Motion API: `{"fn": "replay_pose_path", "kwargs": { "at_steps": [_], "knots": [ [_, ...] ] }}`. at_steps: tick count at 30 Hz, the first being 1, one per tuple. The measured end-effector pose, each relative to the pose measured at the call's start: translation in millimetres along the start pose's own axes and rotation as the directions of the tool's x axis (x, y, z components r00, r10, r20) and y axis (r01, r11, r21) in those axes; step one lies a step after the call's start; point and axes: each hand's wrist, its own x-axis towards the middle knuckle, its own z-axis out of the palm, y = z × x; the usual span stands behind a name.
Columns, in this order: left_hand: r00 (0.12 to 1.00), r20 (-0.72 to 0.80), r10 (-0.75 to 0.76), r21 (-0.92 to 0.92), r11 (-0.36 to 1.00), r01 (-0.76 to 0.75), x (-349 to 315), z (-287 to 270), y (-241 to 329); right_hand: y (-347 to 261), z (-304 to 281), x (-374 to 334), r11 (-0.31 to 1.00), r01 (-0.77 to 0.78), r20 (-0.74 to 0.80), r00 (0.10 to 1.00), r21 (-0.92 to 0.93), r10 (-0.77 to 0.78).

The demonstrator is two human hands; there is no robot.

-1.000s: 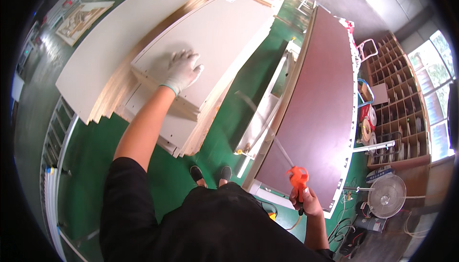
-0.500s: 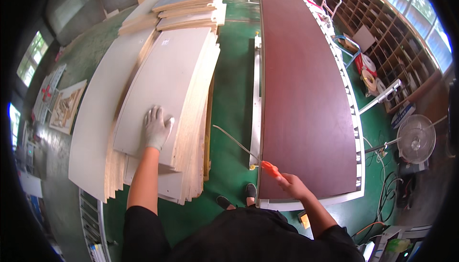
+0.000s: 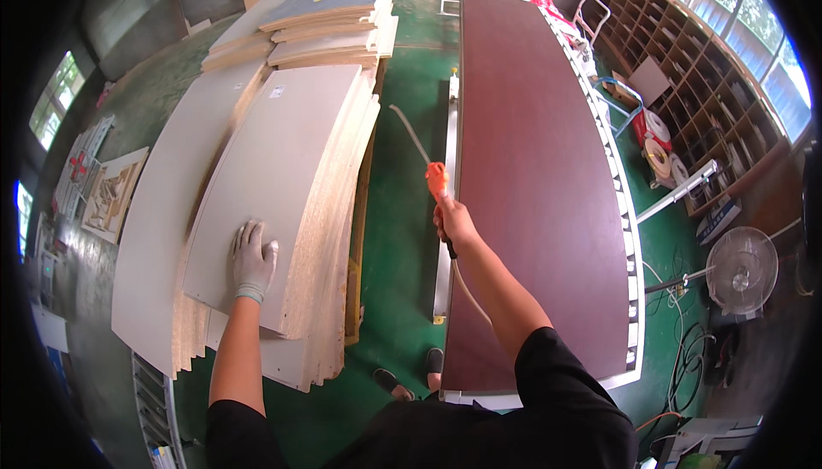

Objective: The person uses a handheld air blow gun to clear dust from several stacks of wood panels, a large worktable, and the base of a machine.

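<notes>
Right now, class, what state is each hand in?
Left hand: open, gloved, resting on the pale panel.
Right hand: closed, holding the orange blow gun.

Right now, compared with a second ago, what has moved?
The right-hand grip has carried the orange air gun forward and leftward, from over the near end of the dark red panel to just past its left edge. The view has tilted up too. Nothing was visibly picked up or let go: the gun is still held, and the gloved left-hand grip stays at the top pale panel's near end.
</notes>
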Motion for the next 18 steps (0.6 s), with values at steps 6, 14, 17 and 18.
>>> {"fn": "replay_pose_path", "kwargs": {
  "at_steps": [6,14,17,18],
  "knots": [
    [0.933,-0.181,-0.312,-0.017,0.949,0.315,2,5,-9,-36,-8,20,0.994,0.09,-0.077,0.993,-0.057,-0.094],
    [0.926,-0.221,-0.307,0.057,0.944,0.326,4,12,-14,-51,-33,-7,0.956,0.242,-0.048,0.966,-0.164,-0.252],
    [0.923,-0.212,-0.32,0.041,0.941,0.336,3,8,-8,-54,-40,-23,0.841,0.223,0.011,0.968,-0.493,-0.251],
    [0.922,-0.207,-0.327,0.033,0.94,0.34,2,5,-6,-56,-40,-30,0.754,0.214,0.027,0.967,-0.622,-0.252]
  ]
}}
